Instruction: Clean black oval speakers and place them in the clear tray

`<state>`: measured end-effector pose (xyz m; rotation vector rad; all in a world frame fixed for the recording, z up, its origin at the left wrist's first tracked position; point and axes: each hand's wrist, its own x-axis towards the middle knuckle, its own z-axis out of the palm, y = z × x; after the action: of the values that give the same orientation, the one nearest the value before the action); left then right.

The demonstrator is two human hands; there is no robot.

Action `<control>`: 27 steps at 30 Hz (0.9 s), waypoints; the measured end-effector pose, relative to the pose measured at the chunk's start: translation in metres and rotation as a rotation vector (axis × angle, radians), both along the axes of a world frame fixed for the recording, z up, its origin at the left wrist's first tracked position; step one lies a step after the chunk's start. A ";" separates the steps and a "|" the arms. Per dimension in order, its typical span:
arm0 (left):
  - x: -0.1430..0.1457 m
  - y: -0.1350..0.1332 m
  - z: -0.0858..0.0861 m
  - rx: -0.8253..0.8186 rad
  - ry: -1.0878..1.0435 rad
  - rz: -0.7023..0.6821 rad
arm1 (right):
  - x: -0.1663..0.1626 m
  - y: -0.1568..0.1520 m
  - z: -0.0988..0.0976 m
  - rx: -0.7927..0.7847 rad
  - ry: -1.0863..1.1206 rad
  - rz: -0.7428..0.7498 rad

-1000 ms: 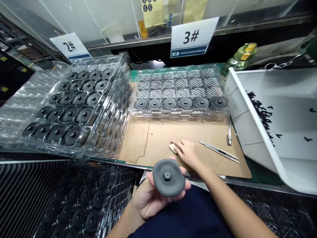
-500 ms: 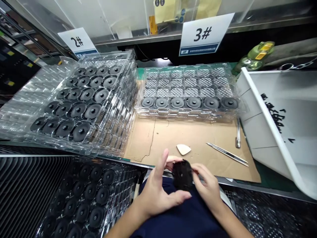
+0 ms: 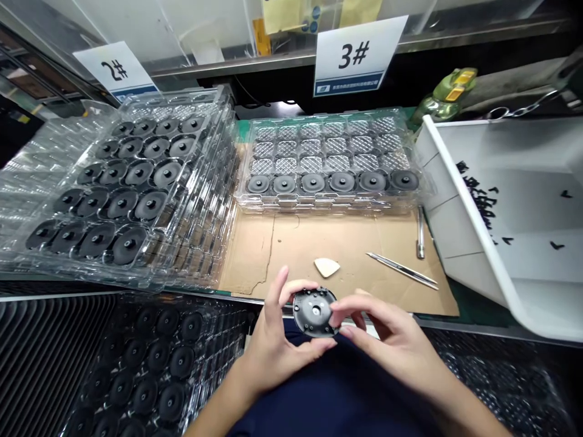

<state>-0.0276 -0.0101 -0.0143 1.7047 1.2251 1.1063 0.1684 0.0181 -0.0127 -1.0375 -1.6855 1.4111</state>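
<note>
Nearest, the left hand [image 3: 277,334] grips a round black disc [image 3: 315,312], its fingers and thumb closed around the rim. The fingers of the right hand [image 3: 392,340] are not clenched: their tips press the disc's right edge. The disc sits just over the near edge of the cardboard sheet [image 3: 255,255], with a central hole facing up and small marks around it, perhaps screw holes, though they are hard to make out.

On the cardboard sheet lie a cream triangular pick [image 3: 327,267] and tweezers [image 3: 403,271], with a slim metal tool [image 3: 419,233] at its far right. Below its near-left corner, filled trays of discs [image 3: 157,358] lie stacked. Beyond its far edge, a clear tray [image 3: 332,203] holds six discs [image 3: 313,182] in its nearest row, while its other pockets [image 3: 337,145] are bare. Left of that tray, a stacked tray [image 3: 136,182] is full. A white bin [image 3: 455,206] to the right holds black scraps [image 3: 476,203].
</note>
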 end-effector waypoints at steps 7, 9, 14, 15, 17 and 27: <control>0.000 0.002 0.007 -0.344 -0.112 -0.113 | 0.004 0.021 0.016 -0.396 0.133 0.227; -0.001 0.005 0.010 -0.480 -0.206 -0.175 | 0.004 0.024 0.017 -0.480 0.180 0.284; -0.001 0.012 0.017 -0.675 -0.311 -0.299 | 0.004 0.027 0.019 -0.606 0.257 0.381; -0.001 0.013 0.018 -0.683 -0.313 -0.313 | 0.004 0.027 0.020 -0.624 0.266 0.387; -0.001 0.015 0.018 -0.699 -0.320 -0.348 | 0.005 0.026 0.020 -0.652 0.276 0.390; 0.002 0.022 0.012 -0.796 -0.383 -0.484 | 0.009 0.025 0.016 -0.667 0.252 0.423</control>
<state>-0.0251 0.0122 -0.0028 1.0231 0.7825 0.5013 0.1777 0.0427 0.0030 -0.7974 -1.3113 2.3745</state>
